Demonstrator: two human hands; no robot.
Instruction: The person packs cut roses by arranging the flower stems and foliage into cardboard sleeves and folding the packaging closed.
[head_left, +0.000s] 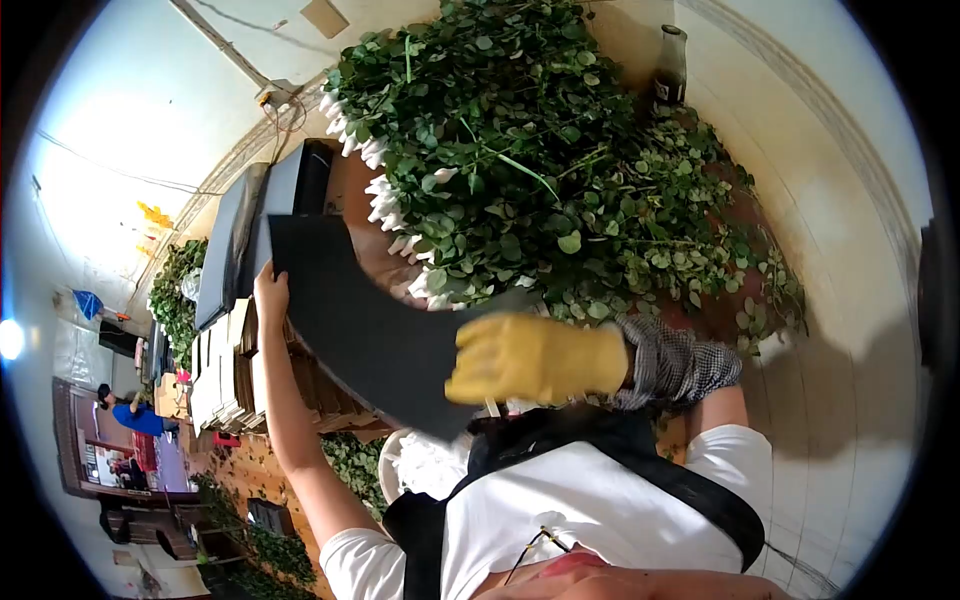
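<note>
A large flexible black sheet (350, 310) is bowed in front of me. My left hand (270, 292), bare, is closed on its upper left edge. At the sheet's right end is my right hand (535, 360), in a yellow work glove with a checked cuff; its fingers are curled against the sheet, and the fingertips are partly hidden. Just beyond the sheet lies a big heap of leafy cut flower stems (520, 170). Pale flower heads (385, 200) line the heap's left side.
A glass bottle (670, 70) stands behind the heap by the wall. Stacked cardboard pieces (225, 370) and dark flat panels (232, 245) are on the left. A tub of white material (430, 462) sits near my body. Farther left, a person in blue (138, 415) stands; leaves litter the floor.
</note>
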